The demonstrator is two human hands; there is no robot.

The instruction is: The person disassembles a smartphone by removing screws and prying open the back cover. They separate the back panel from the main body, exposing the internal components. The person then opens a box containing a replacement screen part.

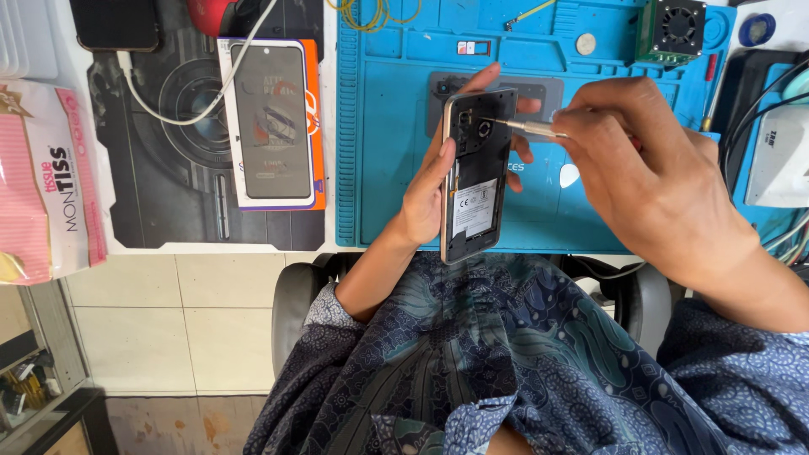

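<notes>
My left hand (430,190) holds an opened smartphone (476,181) upright over the blue work mat (396,168), its back cover off and the battery and black inner frame showing. My right hand (649,177) grips a slim metal screwdriver (531,128), whose tip touches the upper part of the phone's frame near the camera. A dark phone back cover (548,88) lies on the mat behind the phone, partly hidden by my fingers.
A screen protector package (274,122) lies left of the mat on a dark desk pad (168,168). A pink tissue pack (46,177) sits far left. A small fan unit (672,29), a coin (586,42), yellow wire (366,13), a white cable (181,114) and another phone (114,24) lie at the back.
</notes>
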